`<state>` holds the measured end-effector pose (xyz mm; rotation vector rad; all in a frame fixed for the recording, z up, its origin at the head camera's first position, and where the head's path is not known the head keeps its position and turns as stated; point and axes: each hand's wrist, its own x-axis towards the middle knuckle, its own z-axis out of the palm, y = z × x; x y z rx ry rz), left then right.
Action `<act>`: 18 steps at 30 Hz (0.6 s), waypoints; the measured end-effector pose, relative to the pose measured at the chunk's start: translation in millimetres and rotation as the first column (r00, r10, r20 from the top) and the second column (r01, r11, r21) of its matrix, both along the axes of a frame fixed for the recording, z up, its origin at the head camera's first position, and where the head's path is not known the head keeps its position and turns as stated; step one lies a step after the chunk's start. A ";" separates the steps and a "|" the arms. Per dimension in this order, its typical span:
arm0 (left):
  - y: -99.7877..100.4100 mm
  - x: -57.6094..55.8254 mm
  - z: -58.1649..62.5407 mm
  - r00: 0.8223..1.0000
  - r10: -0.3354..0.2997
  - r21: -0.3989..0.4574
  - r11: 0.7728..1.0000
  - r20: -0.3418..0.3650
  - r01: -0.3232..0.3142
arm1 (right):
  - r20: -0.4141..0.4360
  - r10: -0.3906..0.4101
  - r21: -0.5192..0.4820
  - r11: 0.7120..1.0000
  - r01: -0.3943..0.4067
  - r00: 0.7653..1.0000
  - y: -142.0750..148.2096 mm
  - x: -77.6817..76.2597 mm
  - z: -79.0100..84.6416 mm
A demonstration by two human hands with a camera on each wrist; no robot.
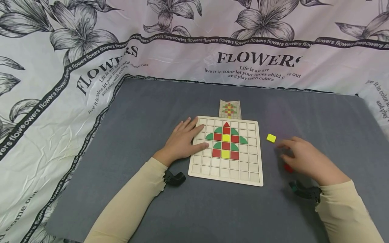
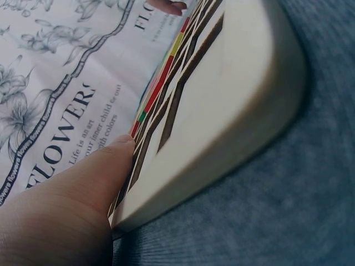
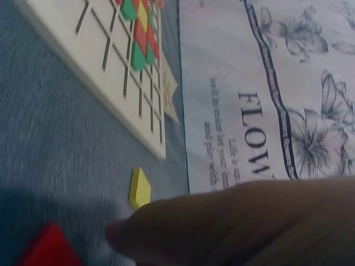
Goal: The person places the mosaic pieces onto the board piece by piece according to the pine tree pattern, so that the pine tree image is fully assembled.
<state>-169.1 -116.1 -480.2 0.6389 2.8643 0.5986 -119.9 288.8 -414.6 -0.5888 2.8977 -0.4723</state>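
Observation:
My left hand rests on the left edge of a pale gridded board, fingers spread, thumb on the grid. On the board, red squares, yellow squares, green quarter-round pieces and a red triangle form a tree shape. To the right of the board, my right hand hovers with bent fingers, thumb and forefinger apart. A loose red piece lies below it, partly hidden by the hand in the head view. Just beyond the fingertips lies a yellow square block.
A small pattern card showing a similar tree lies against the board's far edge. The grey tabletop meets a flower-printed cloth at the back and left. Dark wrist devices sit at both cuffs.

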 end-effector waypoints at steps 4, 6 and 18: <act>0.7 -0.5 -0.3 1.000 -0.001 -0.001 1.000 0.001 0.001 | 0.013 -0.034 0.015 0.999 0.034 0.999 13.2 3.6 -0.4; 0.8 -1.0 -0.7 1.000 -0.001 -0.004 1.000 0.001 0.001 | 0.015 -0.048 0.018 0.999 0.048 0.999 19.3 5.2 -0.5; 0.8 -1.4 -0.7 1.000 0.000 -0.013 1.000 -0.009 0.000 | 0.050 -0.095 0.051 0.994 0.093 0.994 40.7 9.6 -4.1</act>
